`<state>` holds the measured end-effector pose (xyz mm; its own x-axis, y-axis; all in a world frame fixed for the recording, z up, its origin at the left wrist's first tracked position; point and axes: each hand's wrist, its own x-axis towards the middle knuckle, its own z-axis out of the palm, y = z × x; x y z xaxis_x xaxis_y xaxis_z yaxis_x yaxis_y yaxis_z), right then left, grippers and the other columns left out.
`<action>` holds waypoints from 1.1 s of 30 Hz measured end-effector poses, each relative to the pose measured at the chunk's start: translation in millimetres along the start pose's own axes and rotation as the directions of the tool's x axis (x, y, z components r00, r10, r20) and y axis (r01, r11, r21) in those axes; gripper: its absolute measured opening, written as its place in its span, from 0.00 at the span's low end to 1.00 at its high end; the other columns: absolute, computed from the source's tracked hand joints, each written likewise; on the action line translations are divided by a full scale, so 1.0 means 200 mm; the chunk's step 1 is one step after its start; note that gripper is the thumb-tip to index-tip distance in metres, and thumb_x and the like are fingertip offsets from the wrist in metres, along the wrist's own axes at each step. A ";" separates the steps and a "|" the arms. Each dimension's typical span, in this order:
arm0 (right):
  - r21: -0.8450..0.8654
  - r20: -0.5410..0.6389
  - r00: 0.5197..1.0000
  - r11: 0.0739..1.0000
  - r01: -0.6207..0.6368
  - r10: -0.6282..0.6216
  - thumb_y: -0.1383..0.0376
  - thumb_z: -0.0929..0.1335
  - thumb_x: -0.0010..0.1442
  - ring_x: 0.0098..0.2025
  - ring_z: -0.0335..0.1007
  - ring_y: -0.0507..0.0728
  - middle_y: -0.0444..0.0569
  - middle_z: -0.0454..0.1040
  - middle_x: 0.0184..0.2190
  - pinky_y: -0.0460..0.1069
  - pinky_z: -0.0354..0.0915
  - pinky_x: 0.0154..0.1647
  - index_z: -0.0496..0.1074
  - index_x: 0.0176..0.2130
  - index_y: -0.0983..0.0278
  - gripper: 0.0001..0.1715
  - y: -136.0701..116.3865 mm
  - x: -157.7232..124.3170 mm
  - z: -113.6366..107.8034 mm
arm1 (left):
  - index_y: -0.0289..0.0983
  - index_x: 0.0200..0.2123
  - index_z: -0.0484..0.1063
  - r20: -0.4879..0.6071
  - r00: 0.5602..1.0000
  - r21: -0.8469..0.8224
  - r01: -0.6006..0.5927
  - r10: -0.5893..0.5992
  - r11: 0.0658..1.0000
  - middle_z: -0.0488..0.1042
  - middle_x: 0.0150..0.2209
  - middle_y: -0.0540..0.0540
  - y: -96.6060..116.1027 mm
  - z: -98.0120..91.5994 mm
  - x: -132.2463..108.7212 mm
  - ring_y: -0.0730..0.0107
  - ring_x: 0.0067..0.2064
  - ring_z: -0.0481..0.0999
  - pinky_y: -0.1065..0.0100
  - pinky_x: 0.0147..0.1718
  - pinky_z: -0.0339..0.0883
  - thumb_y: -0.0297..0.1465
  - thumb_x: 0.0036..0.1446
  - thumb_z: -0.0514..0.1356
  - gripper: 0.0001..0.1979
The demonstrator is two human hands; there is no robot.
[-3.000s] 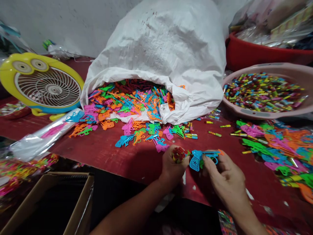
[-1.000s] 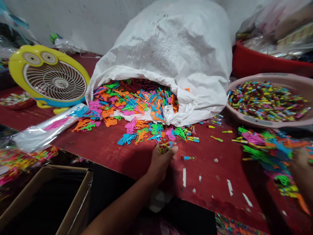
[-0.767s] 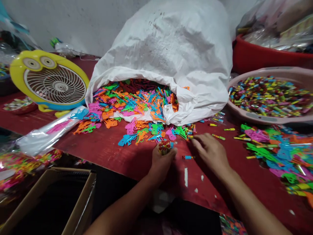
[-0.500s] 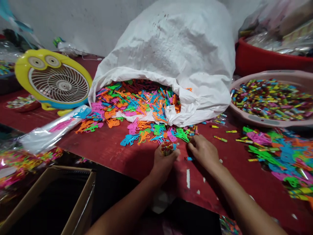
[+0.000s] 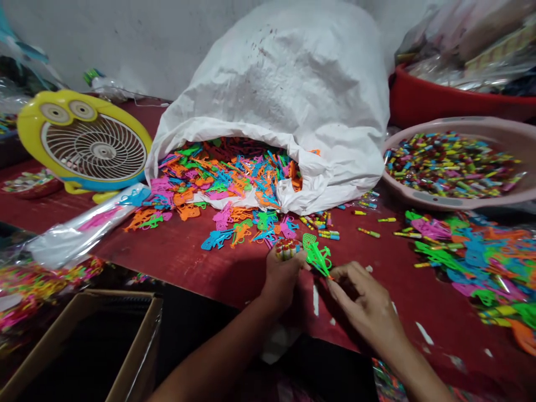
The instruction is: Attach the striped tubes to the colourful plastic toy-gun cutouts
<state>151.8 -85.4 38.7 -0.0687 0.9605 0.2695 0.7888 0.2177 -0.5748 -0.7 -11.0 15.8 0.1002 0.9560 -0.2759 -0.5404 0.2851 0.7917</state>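
1. Sack [image 5: 276, 84]: guns [image 5: 238, 173] spill from its mouth onto table [image 5: 142, 245].
2. L hand [image 5: 282, 279]: fist wrapped round tubes [image 5: 288, 249], ends up; hold snug, else some prob. slip.
3. Green gun [image 5: 318, 258]: btwn hands, over table, butt near L thumb; can't tell if touching.
4. R hand [image 5: 364, 296]: pinches muzzle w/ thumb + fingers; light hold prob. best, thin plastic may bend.
5. Tub [image 5: 435, 200]: more tubes; gun pile [image 5: 477, 257] just in front.

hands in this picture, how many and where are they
2. The left hand is near the middle, around a bundle of small tubes; the right hand is right of it, fingertips at the orange-tipped end of a green toy gun.
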 end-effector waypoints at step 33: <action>0.506 0.013 0.944 0.812 -0.291 0.330 0.54 0.67 0.64 0.28 0.70 0.54 0.46 0.75 0.26 0.46 0.65 0.29 0.73 0.39 0.62 0.14 0.05 0.01 0.03 | 0.34 0.26 0.71 0.234 0.961 0.060 0.137 -0.147 0.989 0.71 0.21 0.53 -0.04 0.01 -0.05 0.76 0.22 0.71 0.72 0.25 0.67 0.31 0.35 0.75 0.18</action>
<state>155.7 -79.9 30.0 0.1874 0.9808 0.0548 0.3516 -0.0148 -0.9360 3.6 -22.8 13.0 0.3712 0.8930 -0.2544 -0.4704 0.4171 0.7777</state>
